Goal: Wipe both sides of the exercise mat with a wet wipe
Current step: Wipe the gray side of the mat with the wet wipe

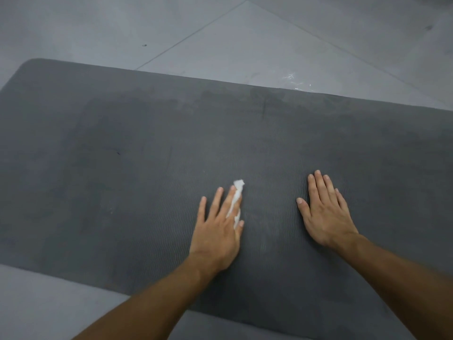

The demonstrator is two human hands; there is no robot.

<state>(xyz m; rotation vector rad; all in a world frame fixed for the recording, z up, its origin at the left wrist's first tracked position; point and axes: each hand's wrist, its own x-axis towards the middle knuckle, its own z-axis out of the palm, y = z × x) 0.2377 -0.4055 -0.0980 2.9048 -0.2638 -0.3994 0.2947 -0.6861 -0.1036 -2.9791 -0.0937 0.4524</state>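
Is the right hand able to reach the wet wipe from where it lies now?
Probably yes: only bare mat lies between the right hand and the wet wipe, which the left hand presses down.

No readable text — no labels, brands or numbers

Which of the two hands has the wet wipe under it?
The left hand presses the wet wipe on the mat; the right hand lies flat, bare.
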